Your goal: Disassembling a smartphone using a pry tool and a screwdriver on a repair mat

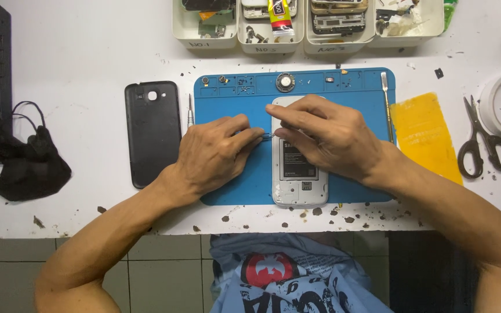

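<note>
The opened phone (300, 179) is lying face down on the blue mat (233, 185), toward the mat's near edge, its battery showing. The right hand (326, 136) is resting over the phone's upper half, fingers pressed together. The left hand (213, 153) is lying just left of the phone, pinching thin tweezers (267, 136) whose tip is touching the phone's left edge. Left of the mat, the black back cover (152, 133) is lying on the table (88, 69). Right of the mat, scissors (482, 142) are lying, well apart.
</note>
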